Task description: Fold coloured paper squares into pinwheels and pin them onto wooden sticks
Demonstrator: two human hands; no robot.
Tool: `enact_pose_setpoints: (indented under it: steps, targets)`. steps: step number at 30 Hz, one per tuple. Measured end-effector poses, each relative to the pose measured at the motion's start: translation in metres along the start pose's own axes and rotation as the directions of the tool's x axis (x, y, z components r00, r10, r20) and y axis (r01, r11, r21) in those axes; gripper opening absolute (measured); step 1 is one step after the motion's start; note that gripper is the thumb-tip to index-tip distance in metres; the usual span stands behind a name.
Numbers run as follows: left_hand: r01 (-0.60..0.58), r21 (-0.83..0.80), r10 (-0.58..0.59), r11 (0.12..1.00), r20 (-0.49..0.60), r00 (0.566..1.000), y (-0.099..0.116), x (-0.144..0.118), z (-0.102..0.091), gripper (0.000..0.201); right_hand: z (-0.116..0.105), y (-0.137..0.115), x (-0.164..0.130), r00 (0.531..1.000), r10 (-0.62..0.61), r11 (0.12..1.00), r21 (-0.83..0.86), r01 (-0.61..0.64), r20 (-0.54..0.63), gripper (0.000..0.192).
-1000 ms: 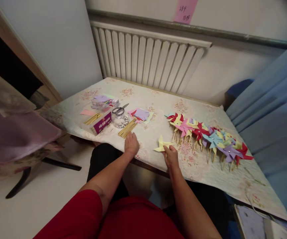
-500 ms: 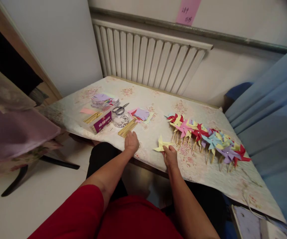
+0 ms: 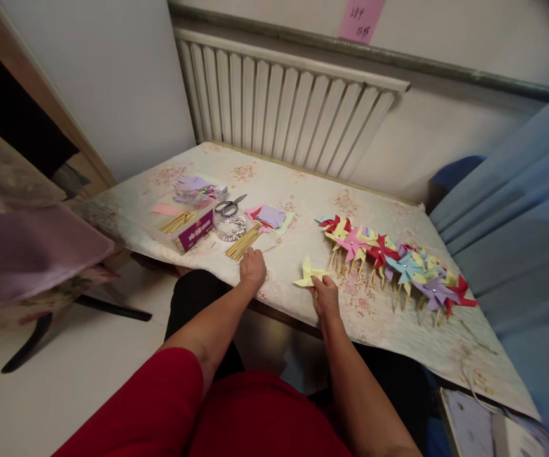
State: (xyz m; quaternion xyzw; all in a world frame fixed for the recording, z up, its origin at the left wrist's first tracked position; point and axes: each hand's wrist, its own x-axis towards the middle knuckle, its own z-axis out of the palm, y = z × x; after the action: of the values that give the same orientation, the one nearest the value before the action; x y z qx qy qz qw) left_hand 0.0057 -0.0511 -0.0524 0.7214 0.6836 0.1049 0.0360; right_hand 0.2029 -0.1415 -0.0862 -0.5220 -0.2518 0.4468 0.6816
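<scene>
My right hand (image 3: 325,297) pinches a yellow paper pinwheel head (image 3: 308,274) near the front edge of the table (image 3: 303,190). My left hand (image 3: 252,266) rests on the tablecloth at the near end of a bundle of wooden sticks (image 3: 244,242); whether a stick is between its fingers is hidden. To the right of the yellow pinwheel lies a row of finished pinwheels on sticks (image 3: 393,260) in red, pink, blue, purple and yellow.
Scissors (image 3: 230,207) lie by a round clear dish (image 3: 229,228), a purple-labelled box with sticks (image 3: 189,230) and stacks of coloured paper squares (image 3: 270,217). A radiator (image 3: 284,101) stands behind the table, a blue curtain (image 3: 522,216) at right, a chair (image 3: 26,254) at left.
My left hand has shifted slightly forward against the stick bundle. The right hand stays on the yellow pinwheel. The view has tilted a little.
</scene>
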Motion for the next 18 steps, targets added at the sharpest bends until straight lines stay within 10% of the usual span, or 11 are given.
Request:
enact_pose_setpoints:
  steps: [18]
  targets:
    - [-0.230,0.001,0.230,0.973,0.030,0.973,-0.008,-0.023,-0.005,0.028,-0.003,0.004,0.002,0.999,-0.042,0.997,-0.058,0.042,-0.005,0.035]
